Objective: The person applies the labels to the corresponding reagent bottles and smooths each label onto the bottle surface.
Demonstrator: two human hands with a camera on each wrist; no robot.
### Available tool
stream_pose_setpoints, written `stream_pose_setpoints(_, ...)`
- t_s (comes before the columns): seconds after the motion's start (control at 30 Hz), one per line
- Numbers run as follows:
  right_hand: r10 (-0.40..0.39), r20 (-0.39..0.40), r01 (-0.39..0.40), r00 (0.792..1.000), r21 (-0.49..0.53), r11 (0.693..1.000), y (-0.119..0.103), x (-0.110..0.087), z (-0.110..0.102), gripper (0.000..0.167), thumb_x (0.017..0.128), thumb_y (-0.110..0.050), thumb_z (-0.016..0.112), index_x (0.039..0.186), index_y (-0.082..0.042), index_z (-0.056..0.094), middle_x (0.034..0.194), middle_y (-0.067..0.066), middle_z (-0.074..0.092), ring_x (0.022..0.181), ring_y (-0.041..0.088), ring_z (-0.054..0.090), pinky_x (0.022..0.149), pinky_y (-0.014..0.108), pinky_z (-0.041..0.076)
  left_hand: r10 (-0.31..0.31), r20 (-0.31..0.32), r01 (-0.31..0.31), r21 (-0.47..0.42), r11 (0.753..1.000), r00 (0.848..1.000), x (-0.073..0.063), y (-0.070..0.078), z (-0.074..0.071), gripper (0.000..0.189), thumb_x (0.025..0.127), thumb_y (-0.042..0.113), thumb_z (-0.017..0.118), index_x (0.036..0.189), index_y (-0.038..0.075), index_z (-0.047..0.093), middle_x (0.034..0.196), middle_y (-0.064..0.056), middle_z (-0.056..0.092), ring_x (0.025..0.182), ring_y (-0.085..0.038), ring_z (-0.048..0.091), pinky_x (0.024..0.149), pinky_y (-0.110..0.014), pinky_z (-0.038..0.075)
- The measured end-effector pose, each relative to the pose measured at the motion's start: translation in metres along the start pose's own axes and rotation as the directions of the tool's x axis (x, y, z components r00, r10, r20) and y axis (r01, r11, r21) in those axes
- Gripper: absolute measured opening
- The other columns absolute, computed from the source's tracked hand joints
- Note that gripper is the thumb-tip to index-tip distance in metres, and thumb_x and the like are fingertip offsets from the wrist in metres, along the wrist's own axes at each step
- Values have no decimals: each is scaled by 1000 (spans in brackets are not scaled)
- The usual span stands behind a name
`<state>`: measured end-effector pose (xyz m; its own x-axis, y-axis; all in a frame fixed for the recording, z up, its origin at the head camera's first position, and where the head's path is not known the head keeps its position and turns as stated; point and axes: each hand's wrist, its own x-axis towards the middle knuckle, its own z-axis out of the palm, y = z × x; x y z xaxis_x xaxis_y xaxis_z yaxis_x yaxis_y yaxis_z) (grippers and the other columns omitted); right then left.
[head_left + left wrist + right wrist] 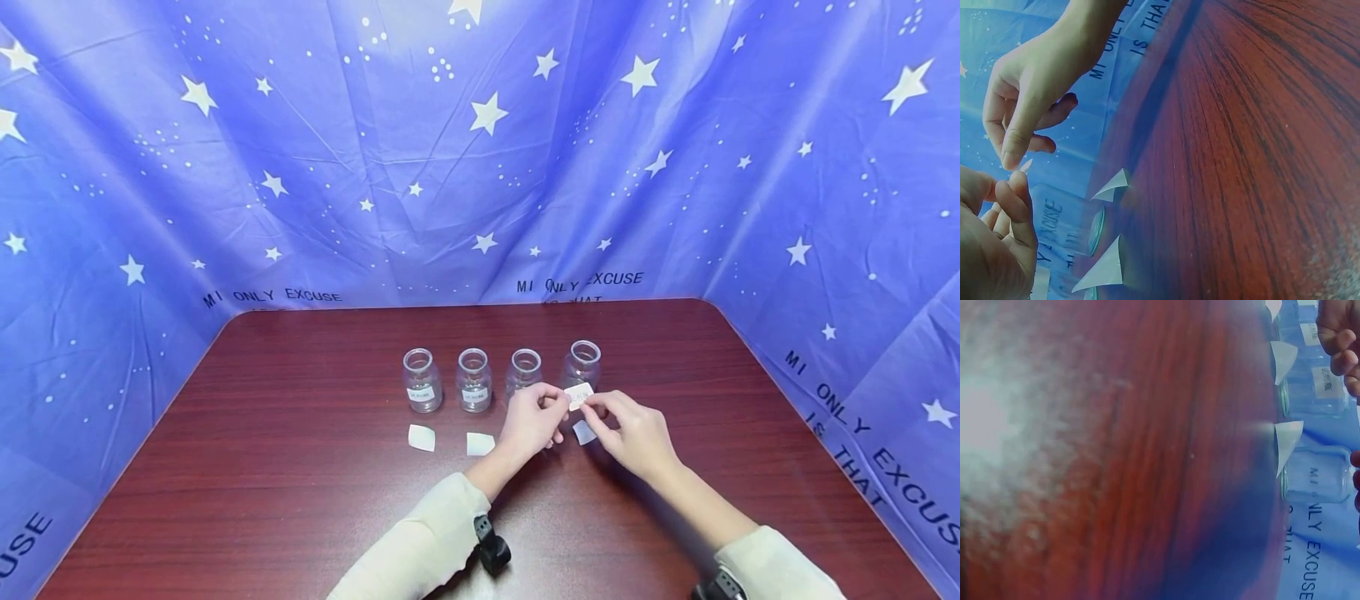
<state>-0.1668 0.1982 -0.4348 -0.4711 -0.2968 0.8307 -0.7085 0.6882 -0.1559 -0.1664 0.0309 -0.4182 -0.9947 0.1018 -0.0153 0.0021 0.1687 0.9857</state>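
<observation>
In the head view, a small white printed label [578, 395] is held up in front of the rightmost glass jar [585, 358]. My left hand [531, 419] pinches its left edge between thumb and finger. At the opposite side my right hand [634, 433] pinches its lower right corner. Edge-on, the label [1026, 165] shows as a thin sliver between both hands' fingertips in the left wrist view. The rightmost jar [1317, 478] shows no label in the right wrist view, while the jar [1307, 387] beside it bears one.
Two labelled jars [423, 379] [473, 379] stand to the left, and a third jar [525, 362] is partly behind my left hand. Curled white paper pieces [422, 438] [480, 444] [584, 432] lie before the jars on the dark red table [300, 467]. A starry blue curtain [420, 167] surrounds the table.
</observation>
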Motion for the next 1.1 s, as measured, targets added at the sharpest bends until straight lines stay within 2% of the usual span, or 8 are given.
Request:
stream_pose_setpoints(0.07,106,17,-106,994,-9,994,2,0,-2,7,78,-15,68,83,-11,68,65,-6,60,52,8,52,47,17,38,0,3,0,4,1000,1000,0,0,0,17,89,16,57,95,3,64,77,-20,68,37,-4,50,36,-19,42)
stream_pose_setpoints(0.13,226,48,-226,973,-8,974,4,2,-4,10,76,-12,72,85,-11,69,66,-6,60,54,8,51,49,16,37,4,7,-4,13,1000,1000,0,0,0,17,89,16,57,96,3,64,75,-18,68,37,-4,50,35,-19,42)
stream_pose_setpoints(0.2,340,115,-343,933,5,939,6,3,-6,11,78,-13,72,88,-11,69,68,-6,61,56,6,49,51,16,37,6,6,-6,24,1000,1000,0,0,0,16,89,17,58,96,4,64,70,-12,67,37,-4,49,35,-19,41)
stream_pose_setpoints(0.3,461,234,-484,856,51,873,10,6,-9,13,83,-16,69,94,-9,69,72,-1,63,58,2,47,52,17,38,27,9,-28,56,998,1000,0,-2,0,14,89,17,59,95,5,65,63,-3,63,36,-4,48,35,-19,41)
stream_pose_setpoints(0.47,531,369,-601,763,99,793,18,7,-13,16,86,-19,66,95,-6,69,79,5,69,59,1,50,53,20,42,90,15,-91,138,986,996,2,-4,2,12,88,16,60,92,7,66,60,0,61,34,-1,47,34,-20,41)
stream_pose_setpoints(0.67,577,474,-713,665,171,680,23,7,-17,19,86,-24,68,94,-6,69,67,13,62,45,5,46,43,25,42,148,29,-151,229,962,989,4,-6,4,13,89,18,60,92,8,67,63,-4,64,34,1,46,37,-19,43)
stream_pose_setpoints(0.8,584,501,-735,639,176,655,25,7,-18,23,85,-25,68,96,-5,68,63,12,58,42,6,44,41,25,41,159,51,-167,260,951,986,5,-6,4,13,90,19,59,93,9,67,66,-7,66,34,1,46,37,-17,41)
stream_pose_setpoints(1.1,583,533,-763,613,206,613,29,4,-13,18,85,-19,68,92,-3,66,63,14,57,42,6,42,40,25,39,194,59,-203,304,931,979,6,-9,5,13,90,17,59,92,7,67,60,0,61,34,2,45,37,-17,40)
